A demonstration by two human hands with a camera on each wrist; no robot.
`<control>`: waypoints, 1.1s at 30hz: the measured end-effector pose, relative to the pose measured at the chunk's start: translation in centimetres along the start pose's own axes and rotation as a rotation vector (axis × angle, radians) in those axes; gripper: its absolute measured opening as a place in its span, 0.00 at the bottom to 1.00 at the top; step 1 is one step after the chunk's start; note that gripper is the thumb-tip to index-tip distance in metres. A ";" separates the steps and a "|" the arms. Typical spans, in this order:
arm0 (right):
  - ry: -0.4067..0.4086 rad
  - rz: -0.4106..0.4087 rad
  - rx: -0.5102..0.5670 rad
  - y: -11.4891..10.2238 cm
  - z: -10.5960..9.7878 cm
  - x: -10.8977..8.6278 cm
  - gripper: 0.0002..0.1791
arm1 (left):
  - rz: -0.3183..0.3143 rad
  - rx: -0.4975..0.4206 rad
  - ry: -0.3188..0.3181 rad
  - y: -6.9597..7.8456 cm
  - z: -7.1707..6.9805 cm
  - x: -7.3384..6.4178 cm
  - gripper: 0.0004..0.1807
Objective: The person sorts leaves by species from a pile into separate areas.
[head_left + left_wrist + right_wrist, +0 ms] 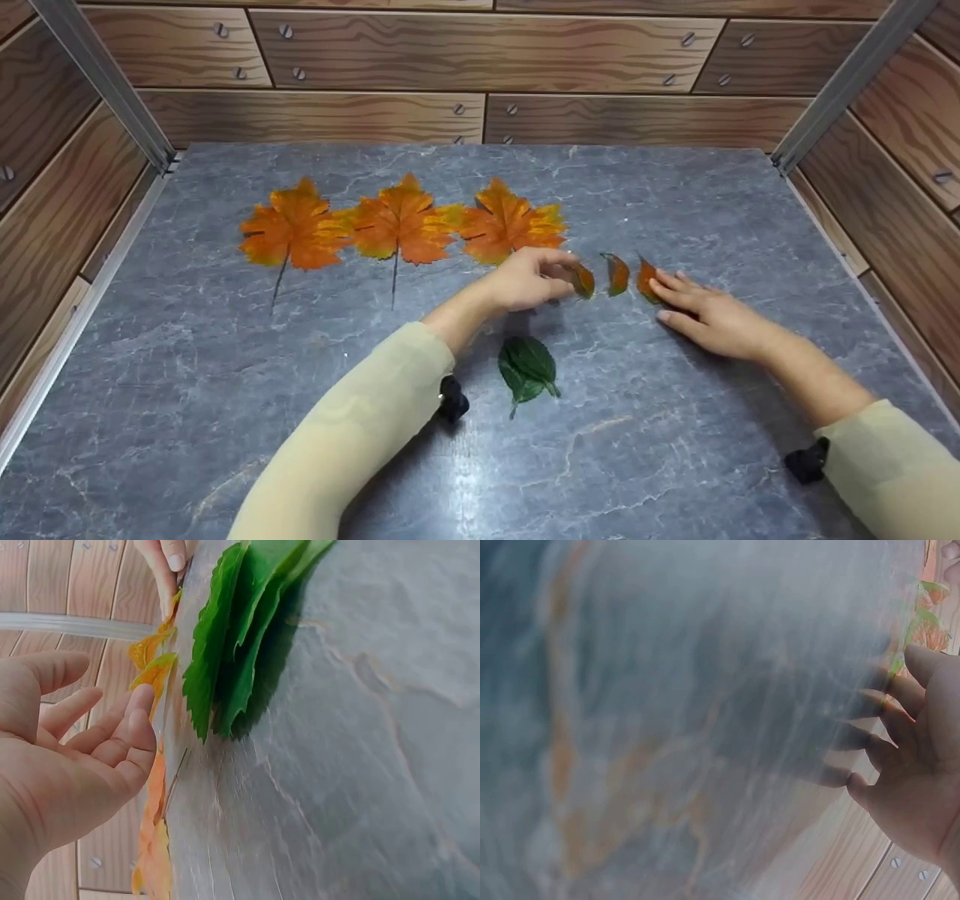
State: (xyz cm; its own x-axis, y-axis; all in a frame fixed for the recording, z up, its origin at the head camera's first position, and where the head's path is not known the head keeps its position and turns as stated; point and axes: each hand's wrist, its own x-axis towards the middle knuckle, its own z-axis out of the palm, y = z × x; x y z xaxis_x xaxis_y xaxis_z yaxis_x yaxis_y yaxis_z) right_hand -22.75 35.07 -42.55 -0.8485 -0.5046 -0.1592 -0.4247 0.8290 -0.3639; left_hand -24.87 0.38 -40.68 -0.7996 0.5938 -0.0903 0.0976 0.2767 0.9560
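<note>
Three small orange-green curled leaves stand in a short row on the table. My left hand [529,281] is at the left curled leaf [583,280], thumb and forefinger apart beside it; in the left wrist view its fingers are loosely bent with nothing between them. The middle curled leaf [618,274] lies between the hands. My right hand [712,315] rests with spread, nearly straight fingers, its fingertips touching the right curled leaf [646,282]. Nearer to me lies a small pile of green leaves [527,367], also large in the left wrist view as green leaves [229,645].
Three big orange maple leaves form a row at the back left: the left maple leaf [296,229], the middle maple leaf [401,225] and the right maple leaf [504,217]. The grey marbled table [225,420] is bordered by wood-patterned walls [480,49].
</note>
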 end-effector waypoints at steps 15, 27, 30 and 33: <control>0.000 0.004 0.008 -0.1 0.1 -0.1 0.34 | 0.054 0.108 -0.126 -2.0 -0.5 -4.3 0.21; -0.004 0.008 0.012 0.1 0.1 -0.1 0.35 | 0.086 0.318 -0.239 -2.3 -0.5 -5.8 0.28; -0.005 0.009 0.009 0.1 0.1 -0.1 0.35 | 0.094 0.371 -0.244 -2.5 -0.5 -5.8 0.29; -0.003 0.008 0.003 0.1 0.1 -0.1 0.35 | 0.103 0.427 -0.246 -2.6 -0.4 -5.9 0.29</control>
State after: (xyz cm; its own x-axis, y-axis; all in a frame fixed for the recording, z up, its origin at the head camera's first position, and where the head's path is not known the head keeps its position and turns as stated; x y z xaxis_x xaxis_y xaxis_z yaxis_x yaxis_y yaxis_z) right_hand -22.70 35.19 -42.71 -0.8506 -0.4992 -0.1652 -0.4173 0.8320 -0.3655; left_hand -20.66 -4.12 -42.49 -0.6150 0.7804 -0.1135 0.4433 0.4611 0.7687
